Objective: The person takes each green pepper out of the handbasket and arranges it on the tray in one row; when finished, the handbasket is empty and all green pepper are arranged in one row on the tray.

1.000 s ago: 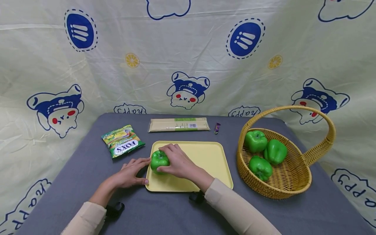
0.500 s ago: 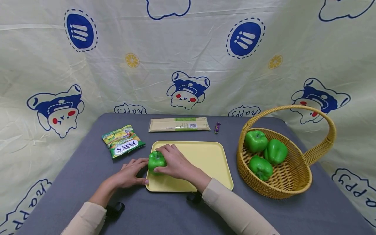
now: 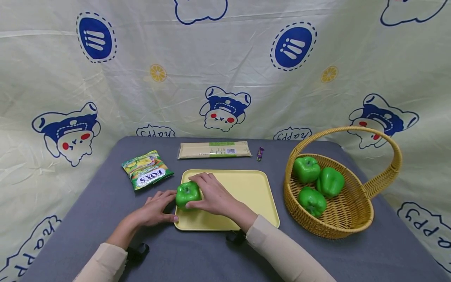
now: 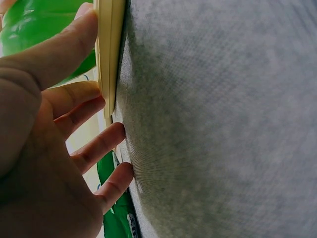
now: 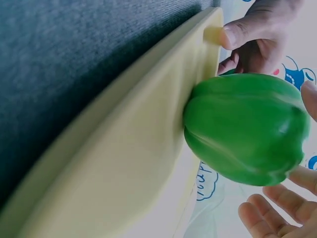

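A green bell pepper (image 3: 188,195) rests upright near the left edge of the yellow tray (image 3: 243,192). My right hand (image 3: 216,196) is at the pepper's right side, thumb in front and fingers behind. In the right wrist view, the fingers are spread loosely beside the pepper (image 5: 247,126); one fingertip is at its surface, the others apart from it. My left hand (image 3: 155,209) is at the tray's left edge, thumb on the rim. The left wrist view shows its fingers extended against the tray rim (image 4: 108,54) and the cloth.
To the right stands a wicker basket (image 3: 368,219) with a tall handle, holding three green peppers (image 3: 330,182). A Fox's candy bag (image 3: 148,170) lies back left. Behind the tray are a flat beige packet (image 3: 215,150) and a small purple-wrapped sweet (image 3: 260,154).
The pepper has shifted left on the tray toward my left hand. My right hand moved left with it, then slightly back to the right. My left hand has stayed nearly still.
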`<state>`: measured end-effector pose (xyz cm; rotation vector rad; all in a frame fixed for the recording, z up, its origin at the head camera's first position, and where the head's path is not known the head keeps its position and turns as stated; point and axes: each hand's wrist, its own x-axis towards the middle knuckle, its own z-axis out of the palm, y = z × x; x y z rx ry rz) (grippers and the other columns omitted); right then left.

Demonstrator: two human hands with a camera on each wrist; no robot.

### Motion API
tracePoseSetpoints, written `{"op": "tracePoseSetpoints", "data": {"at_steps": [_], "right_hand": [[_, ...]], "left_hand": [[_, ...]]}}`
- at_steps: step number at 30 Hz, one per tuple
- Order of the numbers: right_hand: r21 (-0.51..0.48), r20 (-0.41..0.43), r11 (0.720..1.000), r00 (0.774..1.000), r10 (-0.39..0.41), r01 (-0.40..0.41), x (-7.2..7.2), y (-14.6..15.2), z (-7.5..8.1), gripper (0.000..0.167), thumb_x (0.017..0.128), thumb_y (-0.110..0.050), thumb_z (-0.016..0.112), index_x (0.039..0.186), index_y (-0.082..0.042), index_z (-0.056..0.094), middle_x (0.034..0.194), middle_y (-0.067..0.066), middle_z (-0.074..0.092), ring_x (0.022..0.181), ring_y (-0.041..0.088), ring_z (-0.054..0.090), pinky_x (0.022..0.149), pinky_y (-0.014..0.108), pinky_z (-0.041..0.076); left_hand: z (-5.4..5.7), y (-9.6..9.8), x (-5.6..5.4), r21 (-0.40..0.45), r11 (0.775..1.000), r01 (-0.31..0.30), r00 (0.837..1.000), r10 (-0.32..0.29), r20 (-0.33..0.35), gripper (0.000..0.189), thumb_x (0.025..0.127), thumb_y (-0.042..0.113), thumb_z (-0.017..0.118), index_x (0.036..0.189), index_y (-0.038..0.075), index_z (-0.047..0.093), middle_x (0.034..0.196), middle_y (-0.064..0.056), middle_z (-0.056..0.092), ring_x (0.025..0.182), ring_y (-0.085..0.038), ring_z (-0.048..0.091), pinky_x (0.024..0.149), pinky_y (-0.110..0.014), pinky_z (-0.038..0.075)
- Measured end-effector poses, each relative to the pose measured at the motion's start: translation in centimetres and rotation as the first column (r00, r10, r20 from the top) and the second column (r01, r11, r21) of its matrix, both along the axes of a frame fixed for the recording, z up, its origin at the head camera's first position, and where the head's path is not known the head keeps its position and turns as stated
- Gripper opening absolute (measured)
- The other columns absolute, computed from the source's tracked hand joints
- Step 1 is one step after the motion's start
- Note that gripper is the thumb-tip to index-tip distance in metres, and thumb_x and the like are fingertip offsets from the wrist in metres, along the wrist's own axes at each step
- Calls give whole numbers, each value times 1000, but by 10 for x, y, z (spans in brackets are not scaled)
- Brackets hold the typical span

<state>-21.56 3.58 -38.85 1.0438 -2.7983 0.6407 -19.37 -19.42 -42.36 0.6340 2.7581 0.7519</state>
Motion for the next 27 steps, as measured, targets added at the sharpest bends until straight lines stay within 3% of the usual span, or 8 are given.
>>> {"op": "tracePoseSetpoints", "data": {"at_steps": [7,18,27], "right_hand": [[-41,-24,999,1000,-3,2,7,17,7,77,75,-51,74,137,-15,46,134,4,51,124,21,46,103,39,40],[-133,-113,991,993,-25,10,19,54,19,75,74,-45,77,135,-12,48,132,6,53,124,22,47,100,42,42],[-161,-135,986,989,-68,46,30,87,27,76,74,-45,77,136,-13,47,134,5,52,124,21,47,99,44,43]], "left_hand": [[0,0,0,0,1000,-6,1000,6,9,76,79,44,72,139,4,44,143,-11,42,125,-32,37,89,-50,29],[1,0,1,-5,1000,-1,1000,1,-2,78,78,43,73,139,4,44,144,-12,41,126,-34,37,90,-52,30],[1,0,1,2,1000,-5,1000,5,4,78,78,43,72,139,4,44,144,-12,41,126,-34,36,92,-57,28]]}}
